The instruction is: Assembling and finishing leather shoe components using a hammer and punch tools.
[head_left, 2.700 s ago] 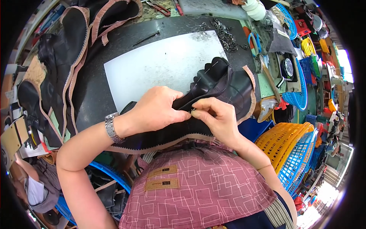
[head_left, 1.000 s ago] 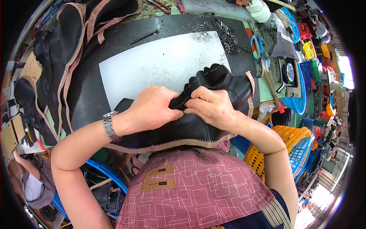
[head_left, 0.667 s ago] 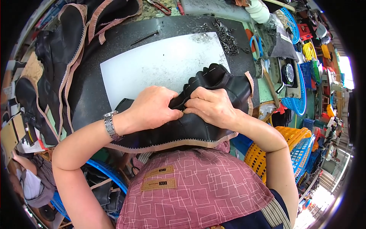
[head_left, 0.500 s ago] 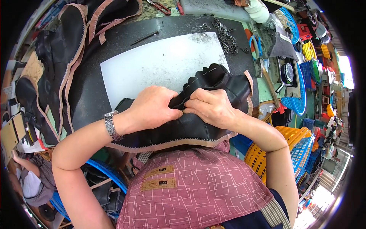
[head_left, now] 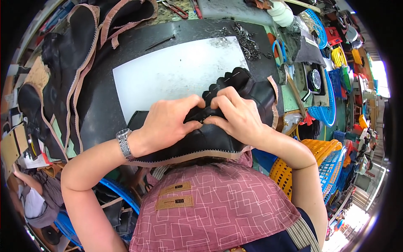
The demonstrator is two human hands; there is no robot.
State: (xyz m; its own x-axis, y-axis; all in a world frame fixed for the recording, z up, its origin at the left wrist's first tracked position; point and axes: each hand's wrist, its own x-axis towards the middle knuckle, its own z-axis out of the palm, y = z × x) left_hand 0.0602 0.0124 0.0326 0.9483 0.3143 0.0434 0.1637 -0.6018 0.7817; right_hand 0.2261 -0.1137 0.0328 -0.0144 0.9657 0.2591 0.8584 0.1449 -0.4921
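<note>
A black leather shoe upper (head_left: 218, 143) with a pinkish, zigzag-stitched lower edge lies in front of me, across the near side of the dark work mat. At its middle, my left hand (head_left: 168, 122), with a metal watch at the wrist, grips the leather between thumb and bent fingers. Close beside it, my right hand (head_left: 238, 116) holds the same part, thumb below and curled fingers above. The two thumb tips nearly meet at the upper's fold. A row of scalloped tabs (head_left: 226, 82) rises behind the right hand. Anything small between the fingertips is hidden.
Under the upper lies a white sheet (head_left: 168, 67). Beyond it are a nail-like metal rod (head_left: 160, 42) and a pile of dark metal hooks (head_left: 248, 42). More black uppers (head_left: 69, 54) lie at left. Orange (head_left: 289, 166) and blue baskets stand at right.
My right hand's fingers have lifted and arched, with the thumb now showing below. The left hand's fingers have also arched away from its thumb. The upper has shifted only slightly.
</note>
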